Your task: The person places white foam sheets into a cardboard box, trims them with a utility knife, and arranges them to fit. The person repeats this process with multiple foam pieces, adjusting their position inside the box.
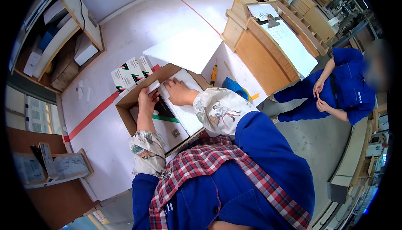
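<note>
An open cardboard box (127, 117) stands on the table before me. My left hand (148, 99) holds a small white foam piece (153, 86) at the box's far left part. My right hand (178, 92) rests, fingers spread, on a long white foam strip (185, 114) along the box's right inner side. Between them lies a white, black and green printed carton (166, 132) inside the box. Beyond the box's far left wall stand several small printed cartons (132, 71). A large white foam sheet (185, 52) lies behind the box.
Right of the box lie an orange-handled screwdriver (214, 75) and a blue tape dispenser (235, 87). A wooden stand (263, 54) holds a clipboard with papers. Shelving (78, 38) stands at the far left. A co-worker in blue (345, 85) stands at the right.
</note>
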`<state>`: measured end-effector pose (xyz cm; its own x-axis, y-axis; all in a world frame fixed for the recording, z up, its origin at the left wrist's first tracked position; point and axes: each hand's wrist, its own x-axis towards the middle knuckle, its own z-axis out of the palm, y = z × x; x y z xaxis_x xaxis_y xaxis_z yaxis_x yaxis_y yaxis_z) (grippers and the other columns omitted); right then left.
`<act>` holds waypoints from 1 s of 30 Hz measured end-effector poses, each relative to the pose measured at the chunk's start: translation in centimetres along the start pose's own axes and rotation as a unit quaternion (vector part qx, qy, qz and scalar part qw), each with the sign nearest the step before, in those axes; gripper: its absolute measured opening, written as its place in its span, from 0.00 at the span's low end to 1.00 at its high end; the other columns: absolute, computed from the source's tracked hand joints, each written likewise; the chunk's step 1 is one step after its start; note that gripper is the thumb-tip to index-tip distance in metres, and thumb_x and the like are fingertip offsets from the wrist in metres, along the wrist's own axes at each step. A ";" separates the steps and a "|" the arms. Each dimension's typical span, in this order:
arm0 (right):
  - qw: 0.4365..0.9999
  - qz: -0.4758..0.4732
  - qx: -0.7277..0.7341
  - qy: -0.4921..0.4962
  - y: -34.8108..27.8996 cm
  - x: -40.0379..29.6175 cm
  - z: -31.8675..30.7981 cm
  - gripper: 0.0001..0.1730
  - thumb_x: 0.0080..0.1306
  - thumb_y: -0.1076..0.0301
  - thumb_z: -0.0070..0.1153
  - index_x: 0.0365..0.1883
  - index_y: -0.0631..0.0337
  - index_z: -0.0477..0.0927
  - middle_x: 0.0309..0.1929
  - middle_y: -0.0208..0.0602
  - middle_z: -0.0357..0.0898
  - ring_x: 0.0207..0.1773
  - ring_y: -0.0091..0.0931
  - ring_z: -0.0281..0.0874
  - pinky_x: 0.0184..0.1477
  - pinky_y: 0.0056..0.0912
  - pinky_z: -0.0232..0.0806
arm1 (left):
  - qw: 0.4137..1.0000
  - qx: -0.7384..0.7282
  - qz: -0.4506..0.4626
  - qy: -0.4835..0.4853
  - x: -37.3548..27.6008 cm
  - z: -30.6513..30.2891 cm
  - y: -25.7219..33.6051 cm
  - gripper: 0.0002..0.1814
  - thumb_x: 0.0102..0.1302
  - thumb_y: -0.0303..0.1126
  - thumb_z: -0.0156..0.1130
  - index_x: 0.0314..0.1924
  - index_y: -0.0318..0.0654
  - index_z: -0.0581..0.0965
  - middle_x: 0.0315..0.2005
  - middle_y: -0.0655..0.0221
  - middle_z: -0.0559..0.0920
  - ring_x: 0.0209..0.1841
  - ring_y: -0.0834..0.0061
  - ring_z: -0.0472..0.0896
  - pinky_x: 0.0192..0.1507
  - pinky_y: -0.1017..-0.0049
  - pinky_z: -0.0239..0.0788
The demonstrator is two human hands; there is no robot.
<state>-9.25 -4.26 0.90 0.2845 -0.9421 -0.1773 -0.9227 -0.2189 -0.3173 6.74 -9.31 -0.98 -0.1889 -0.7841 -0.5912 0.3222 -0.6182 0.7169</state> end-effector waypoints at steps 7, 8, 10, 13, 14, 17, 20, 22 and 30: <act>0.996 -0.038 -0.026 0.072 0.6 -0.6 0.9 0.28 0.54 0.68 0.45 0.54 0.68 0.62 0.59 0.55 0.54 0.60 0.49 0.53 0.55 0.52 0.55 | 0.993 0.093 -0.018 0.067 -1.2 1.0 1.1 0.19 0.61 0.41 0.40 0.43 0.38 0.72 0.32 0.64 0.80 0.27 0.74 0.74 0.29 0.73 0.64; 0.994 -0.039 -0.019 0.104 1.0 -0.4 1.5 0.27 0.54 0.68 0.44 0.54 0.67 0.63 0.58 0.54 0.56 0.59 0.48 0.55 0.55 0.51 0.56 | 0.989 0.120 -0.018 0.085 -1.1 1.1 1.5 0.19 0.61 0.42 0.40 0.42 0.38 0.73 0.32 0.64 0.80 0.26 0.74 0.74 0.28 0.74 0.64; 0.991 -0.038 0.006 0.127 0.7 -0.3 1.1 0.25 0.56 0.67 0.45 0.53 0.66 0.64 0.55 0.52 0.59 0.57 0.47 0.59 0.52 0.51 0.58 | 0.987 0.126 -0.004 0.095 -1.0 0.7 1.5 0.19 0.60 0.41 0.41 0.41 0.36 0.73 0.30 0.64 0.79 0.24 0.75 0.75 0.25 0.75 0.65; 0.992 -0.017 0.024 0.125 0.6 -0.1 0.6 0.22 0.58 0.65 0.47 0.51 0.63 0.65 0.51 0.47 0.63 0.54 0.42 0.63 0.48 0.50 0.62 | 0.992 0.091 0.027 0.079 -1.0 0.6 1.0 0.18 0.60 0.41 0.41 0.39 0.34 0.72 0.28 0.66 0.78 0.22 0.76 0.76 0.22 0.78 0.65; 0.991 -0.006 0.005 0.137 0.5 0.2 1.0 0.21 0.59 0.64 0.47 0.50 0.63 0.67 0.48 0.45 0.64 0.52 0.41 0.64 0.47 0.49 0.62 | 0.991 0.094 0.029 0.085 -1.1 0.7 0.8 0.19 0.60 0.41 0.41 0.39 0.34 0.72 0.28 0.65 0.78 0.22 0.75 0.76 0.22 0.78 0.66; 0.979 0.021 -0.085 0.182 -0.4 0.8 1.8 0.20 0.58 0.60 0.50 0.45 0.63 0.70 0.44 0.43 0.66 0.48 0.38 0.67 0.43 0.45 0.65 | 0.989 0.113 0.033 0.092 -0.9 0.9 0.6 0.19 0.60 0.42 0.42 0.41 0.34 0.72 0.30 0.65 0.79 0.25 0.75 0.77 0.23 0.78 0.66; 0.977 0.048 -0.085 0.188 -0.4 1.4 1.9 0.22 0.55 0.56 0.53 0.41 0.63 0.71 0.43 0.43 0.67 0.43 0.37 0.70 0.37 0.40 0.68 | 0.989 0.113 0.032 0.090 -0.7 0.9 0.2 0.19 0.61 0.43 0.42 0.42 0.35 0.72 0.31 0.65 0.79 0.27 0.75 0.77 0.24 0.78 0.66; 0.981 0.073 -0.073 0.164 0.1 1.8 1.1 0.25 0.52 0.53 0.55 0.41 0.65 0.72 0.42 0.44 0.67 0.41 0.36 0.71 0.33 0.37 0.69 | 0.991 0.097 0.042 0.082 -0.3 2.1 0.2 0.20 0.61 0.43 0.41 0.42 0.36 0.72 0.31 0.65 0.79 0.28 0.75 0.77 0.24 0.78 0.66; 0.977 0.063 -0.060 0.194 -1.8 2.1 0.6 0.29 0.45 0.52 0.59 0.37 0.69 0.74 0.42 0.52 0.67 0.42 0.42 0.70 0.34 0.39 0.69 | 0.974 0.171 0.072 0.126 1.9 -0.9 -0.1 0.24 0.62 0.50 0.41 0.44 0.39 0.73 0.32 0.67 0.78 0.30 0.73 0.77 0.27 0.75 0.63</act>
<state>-6.80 -5.70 0.54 0.0688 -0.9837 0.1661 -0.9746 -0.1018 -0.1993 7.16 -10.71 -2.52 0.0837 -0.8519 -0.5171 -0.0083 -0.5194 0.8545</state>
